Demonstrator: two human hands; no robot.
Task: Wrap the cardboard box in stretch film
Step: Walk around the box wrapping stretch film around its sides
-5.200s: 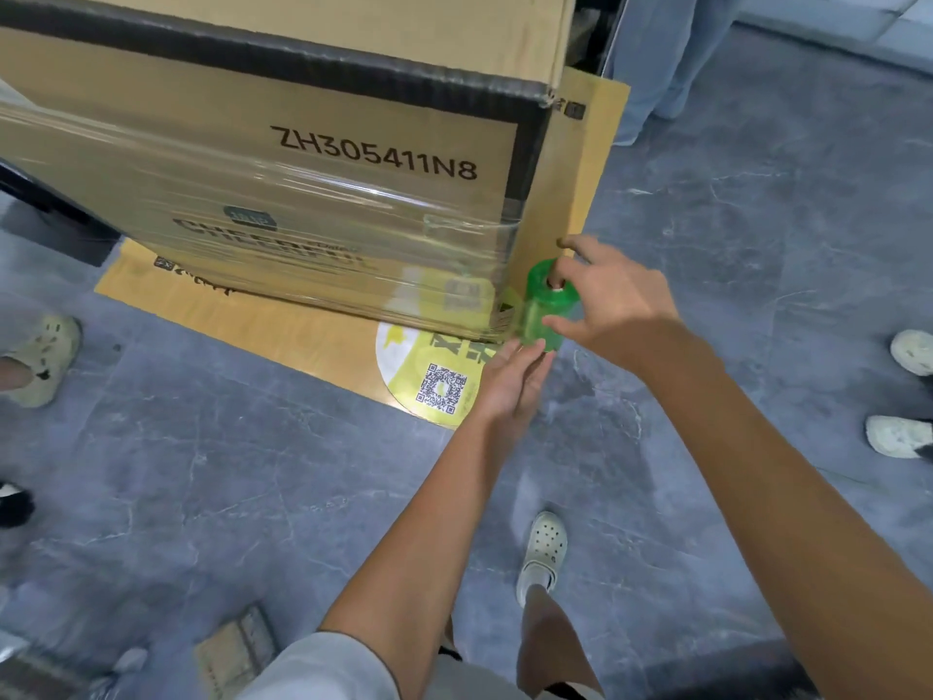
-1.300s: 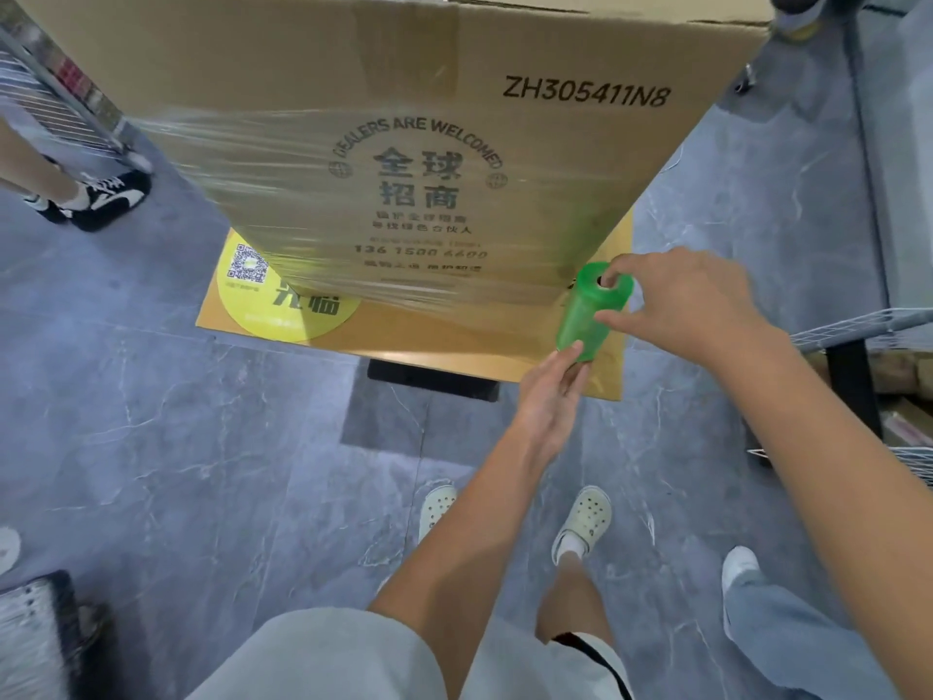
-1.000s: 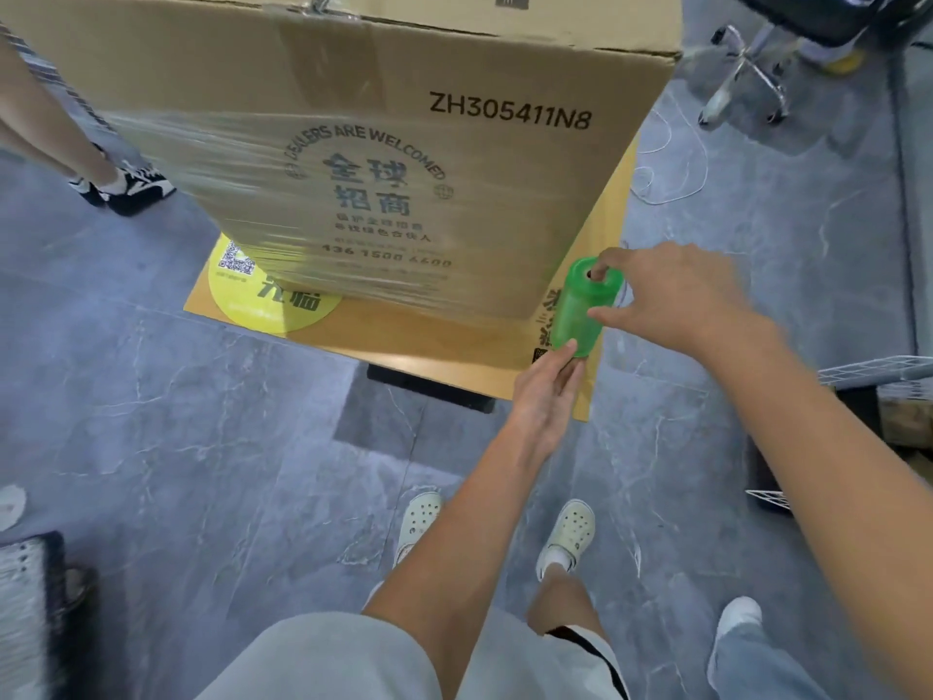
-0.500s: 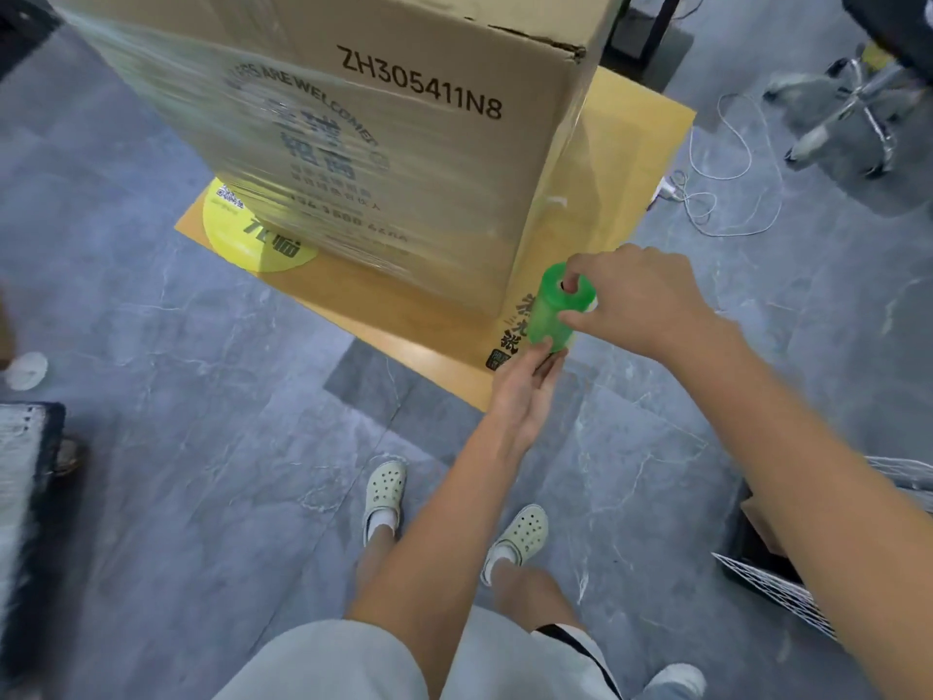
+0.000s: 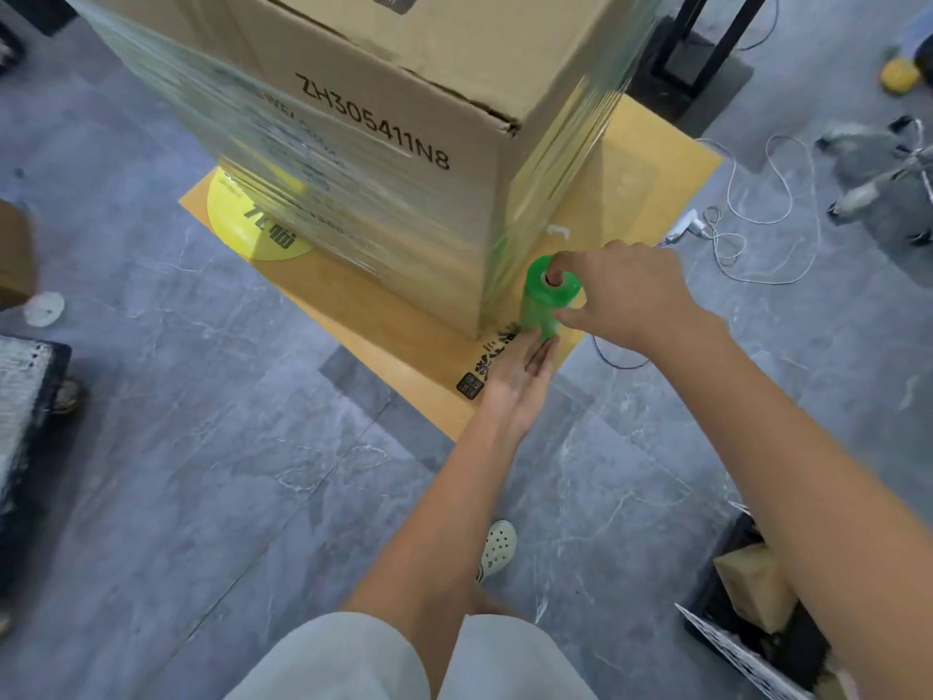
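One box at top centre, film round its sides, standing on one flat sheet. One green roll, upright, just beside the box's near corner at centre frame. Two hands. Right hand pinches the roll, one finger in the top core and the thumb on its side. Left hand has fingers straight and pressed together, touching the roll's bottom. Open floor lower left. One loose cable at right.
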